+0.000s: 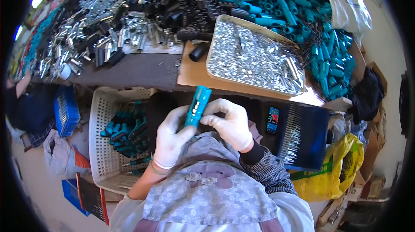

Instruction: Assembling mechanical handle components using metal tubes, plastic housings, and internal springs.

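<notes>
My left hand (169, 139), in a white glove, is wrapped round a teal plastic handle tube (199, 102) and holds it tilted up above my lap. Silvery metal shows in the slots along the tube's side. Close against its right side is my gloved right hand (231, 125), thumb and forefinger pinched together. What those fingers hold, if anything, is too small to make out. Just beyond the tube lies a shallow cream tray (210, 65) heaped with small shiny metal pieces.
Teal handle tubes (281, 5), black tubes, springs and metal sleeves (60, 50) are piled on the bench (147, 70). A white crate (96, 145) at left holds teal-handled tools (125, 130). At right sit a dark blue bin (313, 139) of metal rods and a yellow bag (320, 184). Another person's arm (21, 84) shows far left.
</notes>
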The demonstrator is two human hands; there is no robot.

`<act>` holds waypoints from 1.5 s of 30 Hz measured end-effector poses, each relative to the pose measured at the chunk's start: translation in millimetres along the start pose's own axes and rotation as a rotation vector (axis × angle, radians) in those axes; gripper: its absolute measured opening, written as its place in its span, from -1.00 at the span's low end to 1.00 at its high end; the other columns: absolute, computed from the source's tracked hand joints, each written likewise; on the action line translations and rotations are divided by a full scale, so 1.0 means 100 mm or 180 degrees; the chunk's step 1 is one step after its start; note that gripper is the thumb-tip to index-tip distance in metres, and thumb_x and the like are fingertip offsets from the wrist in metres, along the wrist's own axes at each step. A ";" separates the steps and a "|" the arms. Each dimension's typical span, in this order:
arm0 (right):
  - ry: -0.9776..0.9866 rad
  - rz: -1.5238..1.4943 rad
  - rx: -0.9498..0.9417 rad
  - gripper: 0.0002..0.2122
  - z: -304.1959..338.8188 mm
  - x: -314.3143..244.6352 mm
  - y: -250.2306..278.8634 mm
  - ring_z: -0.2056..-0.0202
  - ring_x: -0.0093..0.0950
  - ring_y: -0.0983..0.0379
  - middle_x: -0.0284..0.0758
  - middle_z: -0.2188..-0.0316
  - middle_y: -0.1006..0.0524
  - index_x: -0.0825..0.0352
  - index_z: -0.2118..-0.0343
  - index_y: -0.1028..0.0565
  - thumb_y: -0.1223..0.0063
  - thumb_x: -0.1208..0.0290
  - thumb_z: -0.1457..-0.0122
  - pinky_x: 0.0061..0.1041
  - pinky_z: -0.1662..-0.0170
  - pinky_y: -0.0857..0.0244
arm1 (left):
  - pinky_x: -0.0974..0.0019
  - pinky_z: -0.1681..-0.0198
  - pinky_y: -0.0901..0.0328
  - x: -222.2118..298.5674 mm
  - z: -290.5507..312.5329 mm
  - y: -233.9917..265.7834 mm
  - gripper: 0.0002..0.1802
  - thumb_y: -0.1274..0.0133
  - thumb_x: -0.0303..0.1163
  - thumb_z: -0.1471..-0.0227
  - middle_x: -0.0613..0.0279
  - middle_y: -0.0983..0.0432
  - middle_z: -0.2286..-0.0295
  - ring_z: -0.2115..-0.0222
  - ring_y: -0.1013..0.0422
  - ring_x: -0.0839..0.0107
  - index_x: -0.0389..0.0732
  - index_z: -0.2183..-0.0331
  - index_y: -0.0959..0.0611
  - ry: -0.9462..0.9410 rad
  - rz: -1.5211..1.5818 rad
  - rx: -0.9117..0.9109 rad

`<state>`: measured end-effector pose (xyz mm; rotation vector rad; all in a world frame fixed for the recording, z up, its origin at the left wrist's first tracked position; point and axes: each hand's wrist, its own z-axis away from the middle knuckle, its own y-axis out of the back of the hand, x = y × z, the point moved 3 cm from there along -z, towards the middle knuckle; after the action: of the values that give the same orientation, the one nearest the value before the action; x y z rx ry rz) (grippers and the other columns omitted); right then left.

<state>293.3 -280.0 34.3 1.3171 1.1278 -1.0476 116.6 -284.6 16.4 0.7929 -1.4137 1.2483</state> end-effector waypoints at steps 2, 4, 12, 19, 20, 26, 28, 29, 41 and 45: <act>-0.0039 0.0099 0.0088 -0.85 0.01 -0.09 -0.07 0.43 -0.58 -0.54 -0.31 0.50 -0.62 0.42 0.41 -0.59 -0.36 0.57 0.04 -0.54 0.30 -0.44 | 0.34 0.20 -0.43 -0.03 0.04 0.06 -0.47 -0.03 -0.70 0.01 0.11 -0.53 0.20 0.32 -0.50 0.42 -0.44 -0.07 -0.45 -0.0146 -0.0328 0.0115; -0.0061 0.0193 0.0148 -0.82 0.00 -0.06 -0.13 0.45 -0.63 -0.52 -0.33 0.52 -0.61 0.41 0.45 -0.56 -0.40 0.57 0.08 -0.57 0.34 -0.42 | 0.37 0.04 -0.39 -0.01 0.09 0.09 -0.46 -0.18 -0.60 -0.02 0.15 -0.54 0.16 0.14 -0.48 0.46 -0.38 -0.08 -0.48 -0.0142 -0.0767 0.0172; -0.0573 -0.0932 -0.0576 -0.66 -0.21 0.18 -0.39 0.34 -0.68 -0.41 -0.46 0.42 -0.53 0.36 0.31 -0.52 -0.49 0.38 0.07 -0.59 0.20 -0.39 | 0.36 0.14 -0.40 -0.07 0.15 0.38 -0.47 -0.12 -0.62 -0.05 0.13 -0.57 0.21 0.27 -0.50 0.47 -0.42 -0.10 -0.48 0.0119 0.0370 -0.0078; -0.0549 -0.0209 -0.1020 -0.56 -0.37 0.00 -0.69 0.26 -0.62 -0.40 -0.40 0.31 -0.51 0.36 0.14 -0.47 -0.40 0.21 -0.03 -0.53 0.12 -0.38 | 0.39 0.24 -0.39 -0.04 0.23 0.56 -0.46 -0.07 -0.50 -0.15 0.15 -0.56 0.29 0.36 -0.50 0.44 -0.43 -0.16 -0.42 0.0487 0.0818 -0.0065; -0.0645 -0.0415 -0.1035 -0.54 -0.37 -0.08 -0.74 0.29 -0.63 -0.37 -0.41 0.33 -0.49 0.35 0.16 -0.46 -0.41 0.16 -0.03 -0.52 0.15 -0.37 | 0.41 0.28 -0.39 -0.02 0.24 0.57 -0.42 -0.12 -0.43 -0.15 0.15 -0.56 0.31 0.38 -0.49 0.44 -0.43 -0.17 -0.41 0.0498 0.1076 -0.0123; 0.0076 0.0120 -0.1740 -0.56 -0.67 -0.32 -0.86 0.28 -0.58 -0.35 -0.38 0.36 -0.46 0.34 0.19 -0.43 -0.36 0.12 -0.05 -0.47 0.16 -0.35 | 0.44 0.44 -0.31 0.03 0.22 0.54 -0.24 -0.23 0.08 -0.09 0.18 -0.51 0.38 0.44 -0.42 0.48 -0.33 -0.08 -0.45 0.0217 0.2078 -0.0532; -0.0070 -0.0206 -0.1426 -0.58 -0.58 -0.38 -0.98 0.28 -0.59 -0.34 -0.40 0.36 -0.45 0.33 0.19 -0.42 -0.34 0.15 -0.06 -0.48 0.16 -0.34 | 0.46 0.45 -0.29 0.02 0.25 0.54 -0.27 -0.22 0.07 -0.10 0.19 -0.51 0.38 0.44 -0.42 0.48 -0.33 -0.05 -0.46 0.0099 0.1971 -0.0386; -0.0242 -0.0317 -0.1172 -0.60 -0.53 -0.40 -1.05 0.30 -0.59 -0.34 -0.42 0.34 -0.44 0.32 0.18 -0.42 -0.33 0.18 -0.06 -0.47 0.19 -0.35 | 0.47 0.45 -0.28 0.01 0.26 0.54 -0.29 -0.22 0.06 -0.11 0.19 -0.51 0.37 0.44 -0.41 0.48 -0.32 -0.03 -0.47 -0.0019 0.1859 -0.0237; 0.1708 0.5243 -0.0601 -0.84 -1.90 -0.40 -0.17 0.16 -0.22 -0.49 -0.19 0.27 -0.57 0.23 0.38 -0.70 -0.10 0.40 -0.06 -0.27 0.18 -0.40 | 0.39 0.40 -0.38 0.01 0.11 0.65 -0.45 -0.14 -0.09 -0.22 0.13 -0.48 0.16 0.35 -0.42 0.41 -0.20 -0.10 -0.43 0.0416 0.2163 0.0044; 0.1887 0.5071 -0.0767 -0.83 -1.86 -0.51 -0.25 0.15 -0.18 -0.49 -0.13 0.26 -0.56 0.35 0.36 -0.65 -0.14 0.43 0.00 -0.22 0.16 -0.40 | 0.37 0.41 -0.40 -0.01 0.16 0.63 -0.43 -0.17 -0.12 -0.21 0.10 -0.50 0.15 0.35 -0.44 0.38 -0.19 -0.12 -0.42 0.0449 0.2119 -0.0016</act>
<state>257.6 -96.9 90.5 1.7479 0.2474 0.6505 53.9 -284.8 -0.3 0.2109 -1.6202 1.7571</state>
